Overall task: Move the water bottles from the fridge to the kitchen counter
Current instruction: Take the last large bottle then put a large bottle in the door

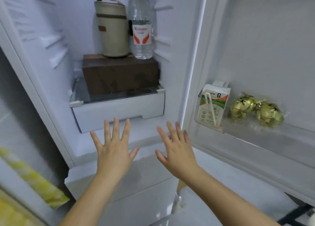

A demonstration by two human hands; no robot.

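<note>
From the head camera, both bare forearms reach forward into the open white fridge [187, 58], palms down. The left hand [113, 150] has its fingers [116, 128] spread wide and holds nothing. The right hand [177, 152] is beside it, also with fingers spread and empty. Both hover in front of the white drawer [119, 111] under the glass shelf [95, 98], well below the bottle.

The clear plastic water bottle with a red and white label [142, 29] stands upright on a dark brown box [119, 74]. It is just beside a beige cylindrical fabric bag with a brown strap [112, 28], on the bag's right.

In the door shelf [255, 137] stand a small white and green drink carton [213, 104] and two gold foil-wrapped balls [255, 110].
</note>
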